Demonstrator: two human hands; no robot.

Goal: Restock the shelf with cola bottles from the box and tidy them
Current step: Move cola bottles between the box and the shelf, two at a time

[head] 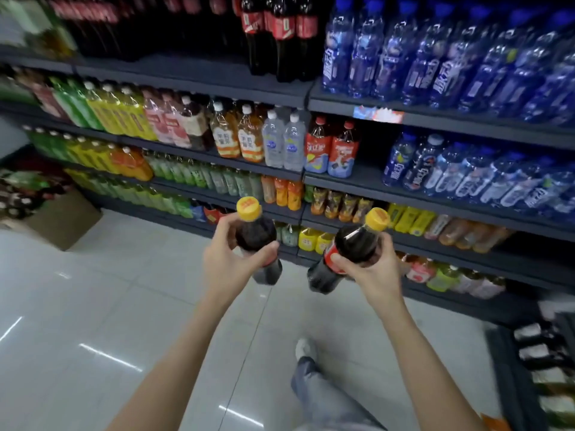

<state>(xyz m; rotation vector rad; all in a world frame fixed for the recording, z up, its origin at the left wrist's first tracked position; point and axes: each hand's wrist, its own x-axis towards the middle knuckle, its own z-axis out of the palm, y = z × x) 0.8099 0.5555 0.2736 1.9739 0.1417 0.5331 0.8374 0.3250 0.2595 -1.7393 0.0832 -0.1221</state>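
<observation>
Bottles in transit — left hand [230, 259] wraps one cola bottle [256, 237], right hand [370, 269] a second bottle [351, 247], both carried before the shelf [193, 74]. Advice: carry upright to the cola row [280, 29] above — labels facing out.

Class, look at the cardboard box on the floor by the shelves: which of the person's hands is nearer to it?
Left. The left hand, gripping a cola bottle, is on the cardboard box's side. The right hand, holding another bottle, is further right, farther from it.
</observation>
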